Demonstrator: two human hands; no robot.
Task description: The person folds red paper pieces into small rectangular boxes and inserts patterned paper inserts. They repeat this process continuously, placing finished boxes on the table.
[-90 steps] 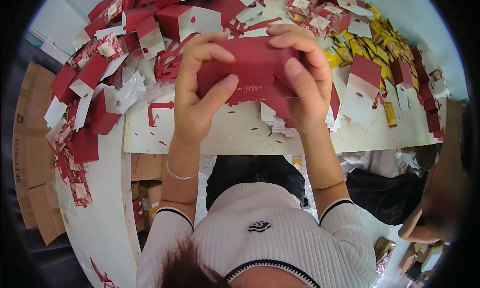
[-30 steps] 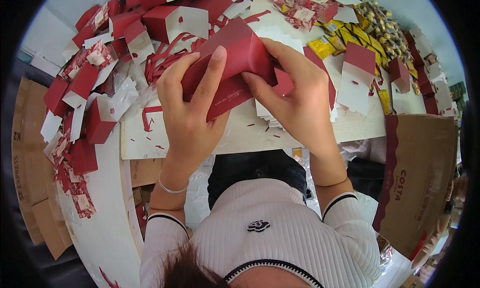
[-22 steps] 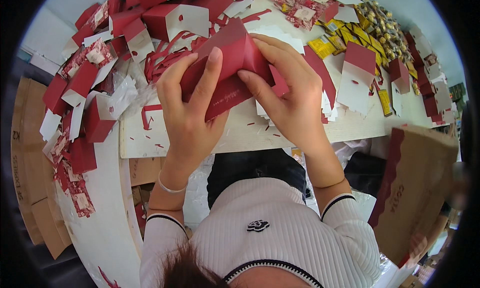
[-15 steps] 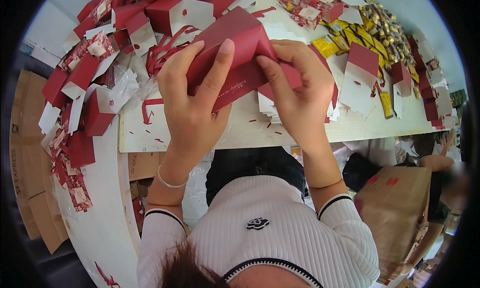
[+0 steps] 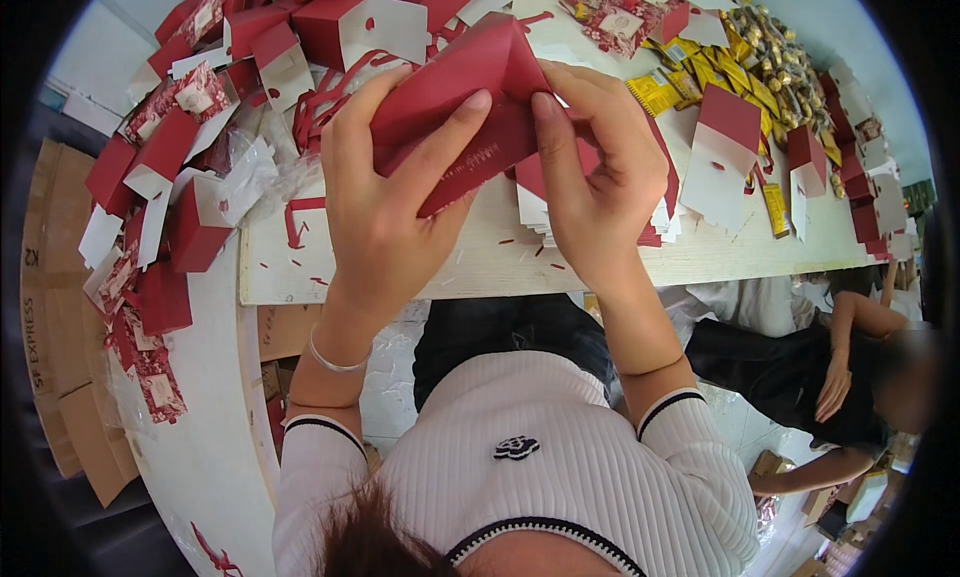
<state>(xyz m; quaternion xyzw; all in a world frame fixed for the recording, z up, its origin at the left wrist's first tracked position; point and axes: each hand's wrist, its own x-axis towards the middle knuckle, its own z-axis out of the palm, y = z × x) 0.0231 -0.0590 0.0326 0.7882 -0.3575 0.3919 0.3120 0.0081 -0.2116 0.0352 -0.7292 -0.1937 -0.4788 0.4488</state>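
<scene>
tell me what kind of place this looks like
Probably a small packing workshop for gift boxes. Both hands fold a dark red box over a white worktable heaped with folded red-and-white boxes, gold-wrapped sweets, and brown cartons stacked alongside.

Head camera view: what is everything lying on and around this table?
Red paper box: one, dark red, held above the table by both hands.
Folded boxes: many, red and white, heaped at left and rear.
Flat die-cut sheets: several, red and white, right of the hands.
Yellow packets: many, rear right.
Table: one, white.
Cardboard cartons: brown, floor at left.
Another person: one, lower right.
Left hand: grips the box.
Right hand: grips the box.
</scene>
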